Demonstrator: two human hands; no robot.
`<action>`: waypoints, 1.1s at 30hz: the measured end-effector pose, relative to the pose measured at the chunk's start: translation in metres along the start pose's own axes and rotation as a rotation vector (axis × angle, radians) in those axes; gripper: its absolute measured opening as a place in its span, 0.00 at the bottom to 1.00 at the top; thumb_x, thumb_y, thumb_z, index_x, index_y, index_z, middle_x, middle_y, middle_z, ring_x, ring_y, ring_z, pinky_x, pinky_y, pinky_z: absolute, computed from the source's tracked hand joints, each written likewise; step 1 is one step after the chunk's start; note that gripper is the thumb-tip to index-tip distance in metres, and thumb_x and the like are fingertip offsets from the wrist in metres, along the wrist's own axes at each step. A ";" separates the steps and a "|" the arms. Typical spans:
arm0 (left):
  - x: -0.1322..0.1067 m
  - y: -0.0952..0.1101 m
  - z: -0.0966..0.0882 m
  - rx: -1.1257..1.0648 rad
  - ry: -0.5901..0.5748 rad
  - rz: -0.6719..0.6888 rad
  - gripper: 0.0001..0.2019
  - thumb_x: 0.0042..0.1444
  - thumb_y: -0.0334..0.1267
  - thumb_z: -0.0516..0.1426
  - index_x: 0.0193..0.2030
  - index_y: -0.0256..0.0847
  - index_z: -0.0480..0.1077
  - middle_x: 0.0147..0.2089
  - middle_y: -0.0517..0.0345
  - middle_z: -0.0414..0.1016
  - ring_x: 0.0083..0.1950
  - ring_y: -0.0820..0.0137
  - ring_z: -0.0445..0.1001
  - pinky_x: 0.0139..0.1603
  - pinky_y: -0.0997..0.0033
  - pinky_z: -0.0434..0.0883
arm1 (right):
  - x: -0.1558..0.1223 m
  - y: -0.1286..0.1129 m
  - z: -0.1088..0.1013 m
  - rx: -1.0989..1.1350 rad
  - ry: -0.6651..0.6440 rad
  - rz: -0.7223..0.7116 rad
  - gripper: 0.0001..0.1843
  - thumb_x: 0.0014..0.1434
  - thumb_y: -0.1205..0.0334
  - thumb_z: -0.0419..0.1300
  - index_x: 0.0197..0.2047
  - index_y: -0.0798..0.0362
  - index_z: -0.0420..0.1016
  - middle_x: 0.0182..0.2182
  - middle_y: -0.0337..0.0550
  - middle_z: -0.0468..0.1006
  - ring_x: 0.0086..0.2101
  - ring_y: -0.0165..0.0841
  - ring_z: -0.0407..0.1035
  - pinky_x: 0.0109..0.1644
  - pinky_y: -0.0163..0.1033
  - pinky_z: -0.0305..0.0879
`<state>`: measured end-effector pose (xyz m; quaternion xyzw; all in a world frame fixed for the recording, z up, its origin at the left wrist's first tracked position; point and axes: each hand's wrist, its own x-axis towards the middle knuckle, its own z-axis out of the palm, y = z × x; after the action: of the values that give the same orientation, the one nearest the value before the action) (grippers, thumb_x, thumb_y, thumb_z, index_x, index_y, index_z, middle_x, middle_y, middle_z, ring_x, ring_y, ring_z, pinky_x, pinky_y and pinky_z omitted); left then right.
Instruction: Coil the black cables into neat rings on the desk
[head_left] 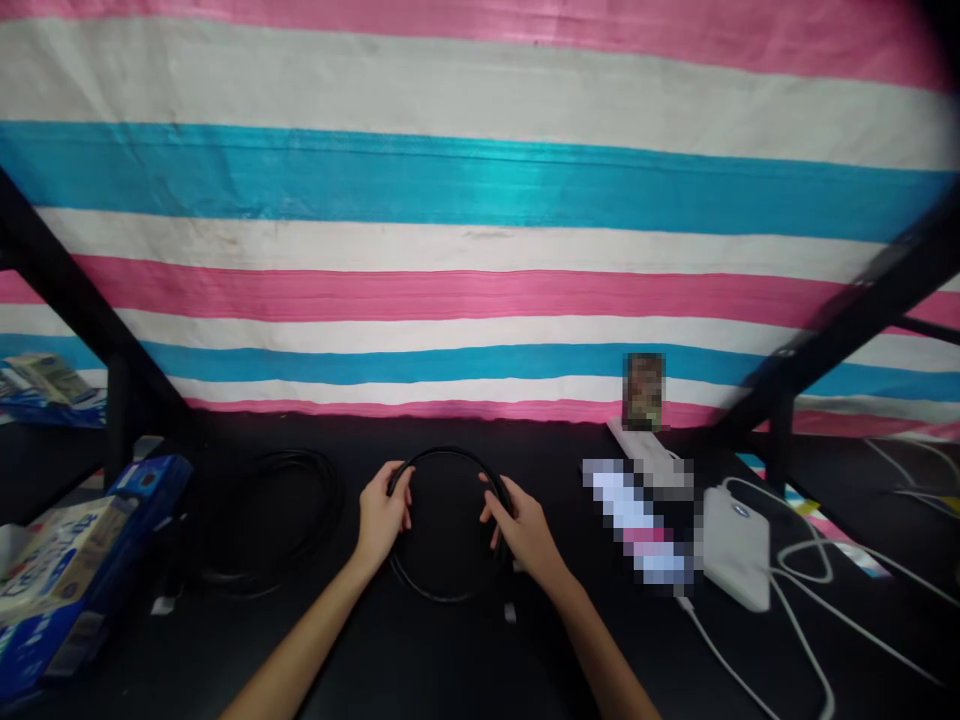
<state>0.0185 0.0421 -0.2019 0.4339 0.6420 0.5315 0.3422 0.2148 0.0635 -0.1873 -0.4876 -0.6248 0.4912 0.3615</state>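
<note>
Between my two hands is a coiled black cable, its loop resting on or just above the black table. My left hand grips the coil's left side with the fingers curled round it. On the opposite side my right hand is closed round the strands, thumb toward the middle of the loop. A small white tag hangs or lies below my right hand. Left of my left hand lies another coil of black cable, with a white tag near its lower edge.
Blue packages crowd the table's left side. To the right are a white power strip, a blurred-out screen, a white box-shaped device and loose white cords. Black frame bars slant on both sides before a striped sheet.
</note>
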 end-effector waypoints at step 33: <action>-0.003 0.002 0.008 -0.261 -0.178 -0.169 0.33 0.47 0.54 0.58 0.56 0.42 0.53 0.09 0.78 0.53 0.10 0.70 0.62 0.07 0.80 0.55 | 0.020 0.013 0.013 0.316 0.109 0.169 0.24 0.53 0.42 0.55 0.37 0.56 0.66 0.23 0.35 0.70 0.12 0.22 0.63 0.10 0.26 0.56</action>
<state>0.0275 0.0424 -0.2018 0.3756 0.5688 0.5392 0.4946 0.2004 0.0804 -0.2034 -0.5015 -0.4762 0.5846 0.4241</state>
